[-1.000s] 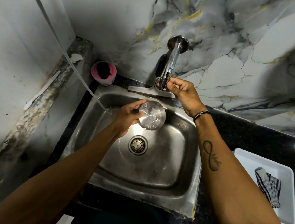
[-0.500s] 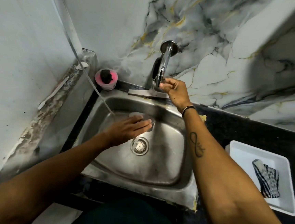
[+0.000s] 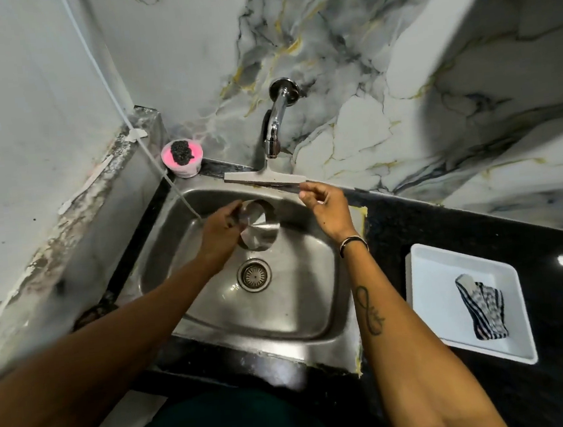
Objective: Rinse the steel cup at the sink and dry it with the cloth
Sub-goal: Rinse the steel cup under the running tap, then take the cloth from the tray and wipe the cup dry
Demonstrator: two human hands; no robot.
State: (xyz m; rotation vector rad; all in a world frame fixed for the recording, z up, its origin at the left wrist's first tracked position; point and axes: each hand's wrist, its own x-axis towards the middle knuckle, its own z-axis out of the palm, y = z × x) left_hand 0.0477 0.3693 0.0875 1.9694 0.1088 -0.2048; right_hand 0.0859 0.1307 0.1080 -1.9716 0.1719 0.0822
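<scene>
One steel cup (image 3: 260,228) is held on its side over the far part of the sink (image 3: 315,299), gripped around its wall by the left hand (image 3: 221,231). The right hand (image 3: 328,209) is kept empty, fingers loosely curled, just beside the sink's far rim. The cup is judged light, rigid and slippery when wet, best gripped around the wall. One striped cloth (image 3: 482,311) is seen in one white tray (image 3: 426,289) on the dark surface (image 3: 556,257), right.

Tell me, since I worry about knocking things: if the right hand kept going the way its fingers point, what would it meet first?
The right hand points up-left toward the squeegee on the sink rim, probably first contact; depth is unclear.
</scene>
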